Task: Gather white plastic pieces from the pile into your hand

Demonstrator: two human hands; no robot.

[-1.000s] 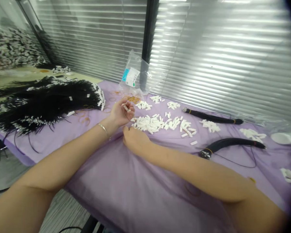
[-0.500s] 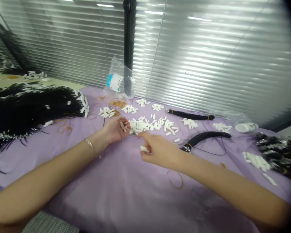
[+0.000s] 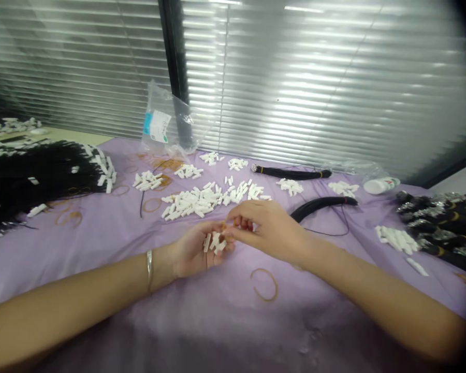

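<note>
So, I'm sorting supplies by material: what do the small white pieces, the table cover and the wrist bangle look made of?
White pieces: likely matte plastic, rigid uniform blocks.
Table cover: thin lilac fabric, soft creases, slight sheen.
Bangle on the left hand's wrist: seemingly metal, silvery and glinting.
</note>
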